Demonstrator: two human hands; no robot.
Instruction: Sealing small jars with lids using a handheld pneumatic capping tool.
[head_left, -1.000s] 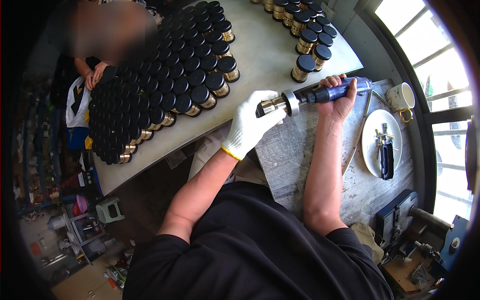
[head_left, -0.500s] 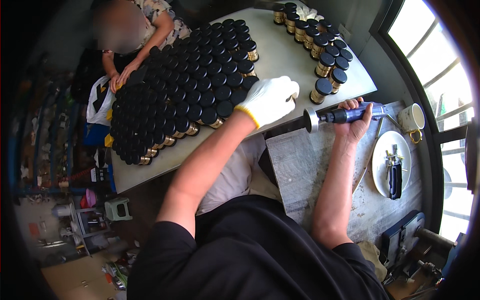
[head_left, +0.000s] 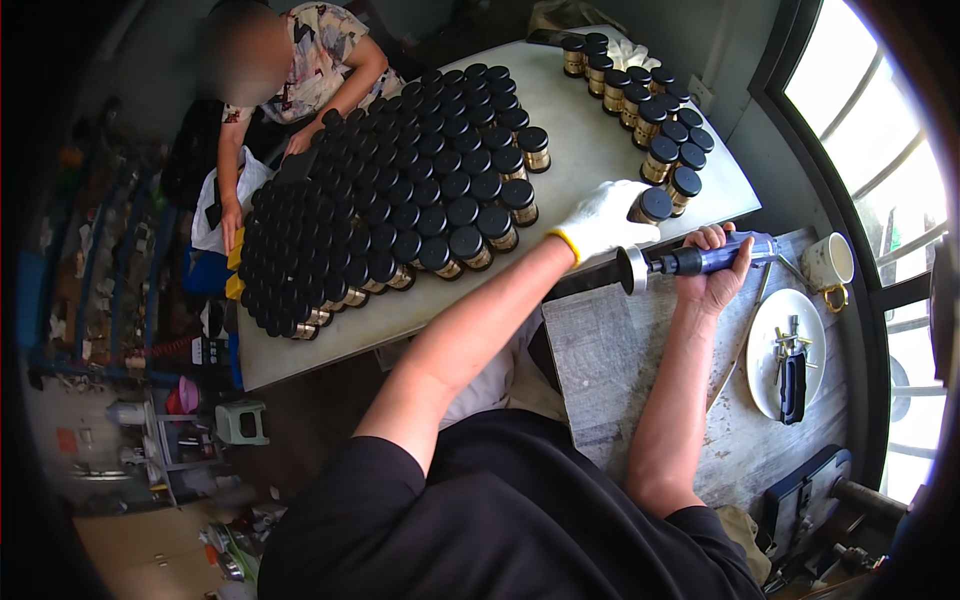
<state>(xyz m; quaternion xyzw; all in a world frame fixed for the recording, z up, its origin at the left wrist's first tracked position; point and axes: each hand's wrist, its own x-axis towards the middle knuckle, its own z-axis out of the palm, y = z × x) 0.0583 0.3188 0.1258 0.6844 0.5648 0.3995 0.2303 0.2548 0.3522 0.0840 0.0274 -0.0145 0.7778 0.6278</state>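
White glove (head_left: 600, 222) is knit cloth, pretty matt. The capped piece (head_left: 655, 204) it's gripping has a smooth black plastic-looking top, and the rest of the batch (head_left: 466, 240) pairs those tops with shiny, brassy metal bodies. Power tool (head_left: 712, 259) has a smooth blue casing with a bit of gloss; the cup (head_left: 632, 270) on its end is bright bare metal. Bench (head_left: 600, 350) looks like grey wood grain, matt and scuffed. Plate (head_left: 762, 375): smooth, glossy, ceramic-looking. Shirt (head_left: 500, 500) is plain matt cloth.

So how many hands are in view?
4: the wearer's gloved left hand at a black-capped cylinder, right hand around a power tool, and a co-worker's lower hand and upper hand, upper left.
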